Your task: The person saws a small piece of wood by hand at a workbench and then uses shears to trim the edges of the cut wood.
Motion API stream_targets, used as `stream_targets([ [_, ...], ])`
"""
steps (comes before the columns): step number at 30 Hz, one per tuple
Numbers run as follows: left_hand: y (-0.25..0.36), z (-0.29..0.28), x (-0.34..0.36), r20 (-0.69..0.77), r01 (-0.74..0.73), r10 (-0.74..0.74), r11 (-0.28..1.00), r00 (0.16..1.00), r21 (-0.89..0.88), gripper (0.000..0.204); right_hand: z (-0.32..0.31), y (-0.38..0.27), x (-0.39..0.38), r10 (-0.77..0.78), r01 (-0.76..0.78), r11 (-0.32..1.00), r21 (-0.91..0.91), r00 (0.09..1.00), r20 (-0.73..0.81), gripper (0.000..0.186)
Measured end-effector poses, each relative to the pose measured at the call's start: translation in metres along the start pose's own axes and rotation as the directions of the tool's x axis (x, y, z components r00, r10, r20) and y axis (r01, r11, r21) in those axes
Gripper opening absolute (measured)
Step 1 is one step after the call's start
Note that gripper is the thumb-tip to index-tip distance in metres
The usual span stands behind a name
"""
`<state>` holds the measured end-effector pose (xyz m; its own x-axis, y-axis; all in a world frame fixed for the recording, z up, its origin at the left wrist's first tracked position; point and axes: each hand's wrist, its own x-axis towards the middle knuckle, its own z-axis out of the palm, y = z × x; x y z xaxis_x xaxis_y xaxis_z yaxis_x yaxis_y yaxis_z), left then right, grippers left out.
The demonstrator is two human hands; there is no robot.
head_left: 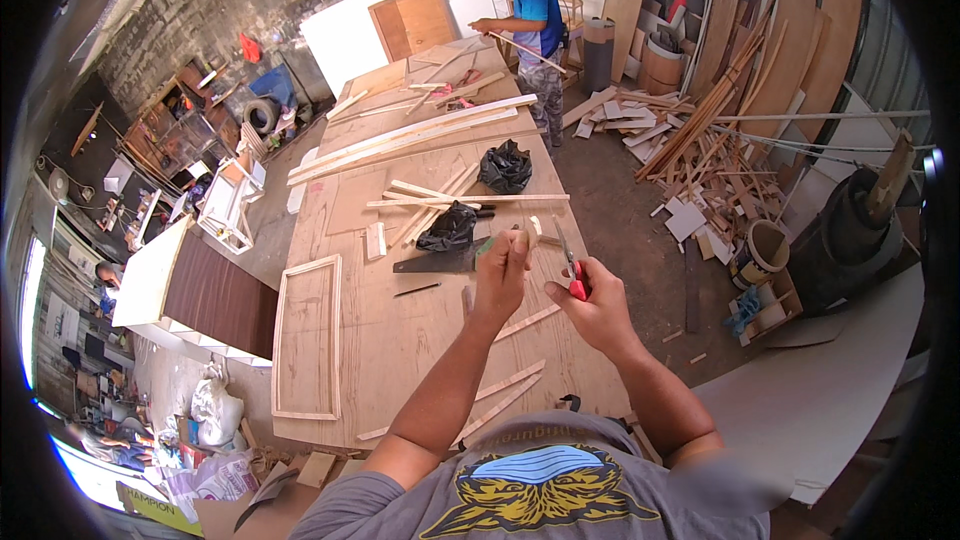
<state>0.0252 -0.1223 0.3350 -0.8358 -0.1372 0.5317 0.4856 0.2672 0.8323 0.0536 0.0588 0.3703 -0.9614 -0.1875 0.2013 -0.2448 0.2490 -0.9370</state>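
My left hand [500, 275] is closed on a small pale piece [535, 228] that is too small to name, held above the plywood worktop [380, 380]. My right hand [590, 295] grips red-handled scissors [574, 278], their metal blades pointing up beside that piece. Behind my left hand lies a hand saw [430, 264], its handle partly hidden, with a dark pencil [418, 288] nearer me. Black plastic bags [505, 165] sit among loose wooden strips [410, 202] farther along the worktop. A rectangular wooden frame [280, 340] lies at its left.
Another person [535, 15] stands at the far right end of the worktop, holding a thin strip. Offcuts [685, 220] and leaning boards [790, 10] crowd the right side, with buckets [760, 255]. A dark-veneered cabinet [215, 290] stands at left; other people [108, 280] are beyond it.
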Motion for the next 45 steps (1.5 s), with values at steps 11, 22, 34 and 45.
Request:
stream_targets([
  [11, 0.021, -0.023, 0.023, 0.159, 0.331, -0.292, 0.861, 0.943, -0.387, 0.044, -0.006, -0.003, -0.002, 0.013, -0.012, 0.998, -0.068, 1.0, 0.014, 0.043],
  [22, 0.012, -0.026, 0.011, 0.192, 0.481, -0.441, 0.801, 0.877, -0.357, 0.059, 0.004, -0.008, 0.002, -0.018, 0.025, 0.988, -0.154, 0.999, 0.048, 0.046],
  [34, -0.039, -0.027, -0.017, 0.163, 0.493, -0.468, 0.848, 0.868, -0.193, 0.05, 0.029, 0.033, 0.025, 0.102, -0.098, 0.958, -0.271, 0.995, 0.0, 0.043],
  [45, -0.152, -0.023, -0.102, -0.043, 0.516, -0.533, 0.791, 0.845, 0.328, 0.044, 0.062, 0.163, 0.026, 0.363, -0.256, 0.812, -0.525, 0.925, 0.109, 0.05],
])
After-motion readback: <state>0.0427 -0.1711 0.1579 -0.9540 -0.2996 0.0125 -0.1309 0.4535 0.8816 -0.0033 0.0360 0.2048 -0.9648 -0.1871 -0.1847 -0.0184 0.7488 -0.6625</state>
